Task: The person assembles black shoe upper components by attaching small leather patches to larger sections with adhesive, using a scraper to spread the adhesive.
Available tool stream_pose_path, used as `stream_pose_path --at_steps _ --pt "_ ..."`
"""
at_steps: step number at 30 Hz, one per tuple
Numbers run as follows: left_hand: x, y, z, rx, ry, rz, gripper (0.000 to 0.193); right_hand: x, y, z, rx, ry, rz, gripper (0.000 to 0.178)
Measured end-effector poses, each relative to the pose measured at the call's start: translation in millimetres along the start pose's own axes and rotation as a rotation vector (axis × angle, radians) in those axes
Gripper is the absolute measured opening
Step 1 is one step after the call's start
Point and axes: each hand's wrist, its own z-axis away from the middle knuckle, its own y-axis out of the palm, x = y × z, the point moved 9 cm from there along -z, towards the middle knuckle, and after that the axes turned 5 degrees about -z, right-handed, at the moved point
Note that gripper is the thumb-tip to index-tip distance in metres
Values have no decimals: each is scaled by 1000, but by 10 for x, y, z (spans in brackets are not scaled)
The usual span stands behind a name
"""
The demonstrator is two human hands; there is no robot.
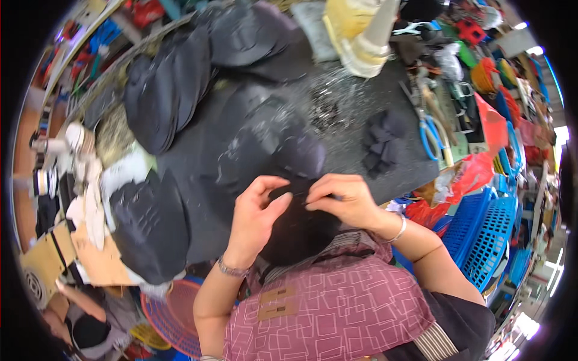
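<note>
A dark, flexible black piece (304, 231) lies at the front edge of the black work surface, against my apron, its outline merging with the dark surface. My left hand (251, 213) is curled at its left upper part, thumb and forefinger bent around a dark bit of it. On the other side my right hand (343, 197) pinches its upper edge between thumb and fingers. Just beyond my fingertips sits a small dark purplish-black piece (303, 153). Further right is a small pile of dark cut pieces (384, 143).
Stacks of black curved pieces (168, 90) line the far left, with another stack (149, 225) nearer. A yellowish glue-stained container (361, 42) stands at the back. Blue-handled scissors (430, 135) lie right, above blue baskets (481, 234). Another person (90, 328) is lower left.
</note>
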Motion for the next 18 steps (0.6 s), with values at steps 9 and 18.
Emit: stream_pose_path --at_steps 9,18 --pt "47 -15 53 44 -24 -11 17 -30 90 2 20 -1 -2 10" --pt "-60 51 113 93 101 -101 32 -178 125 117 13 275 -50 19"
